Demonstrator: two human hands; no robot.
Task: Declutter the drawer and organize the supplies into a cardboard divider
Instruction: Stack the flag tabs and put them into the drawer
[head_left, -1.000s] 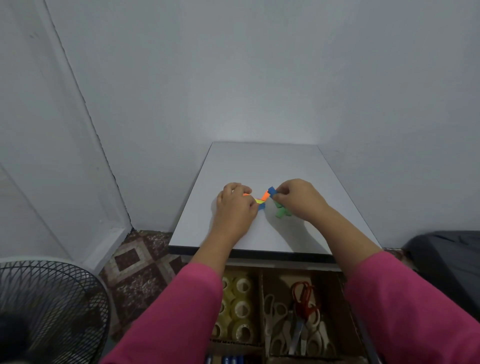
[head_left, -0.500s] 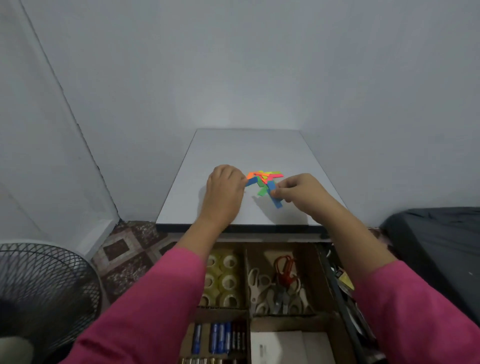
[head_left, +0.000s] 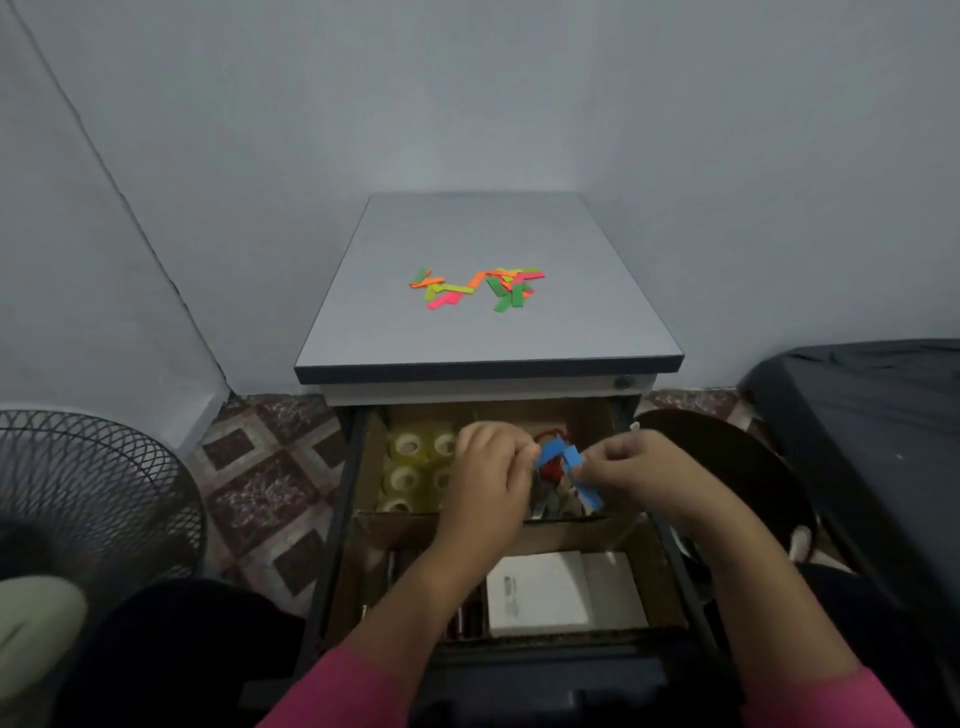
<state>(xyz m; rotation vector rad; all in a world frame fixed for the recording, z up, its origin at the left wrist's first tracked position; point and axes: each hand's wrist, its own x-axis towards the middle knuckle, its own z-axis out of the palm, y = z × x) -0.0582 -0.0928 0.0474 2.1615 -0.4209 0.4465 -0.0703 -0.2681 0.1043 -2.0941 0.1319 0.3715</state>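
- both hands pinch the blue strips (head_left: 563, 460) – left hand (head_left: 491, 478) at their upper end, right hand (head_left: 631, 475) beside.
- strips hang over the scissors compartment (head_left: 556, 499) – directly beneath both hands.

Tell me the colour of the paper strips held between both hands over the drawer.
Blue. The paper strips show best in the head view, the only one.

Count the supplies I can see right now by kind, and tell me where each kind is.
Loose paper strips on the cabinet top, orange, green, pink and yellow, overlapping: too tangled to count.
Blue strips held between left hand and right hand: about 3.
Clear tape rolls in the cardboard divider: at least 5.
White pad: 1.
Total: at least 9, plus the loose strips.
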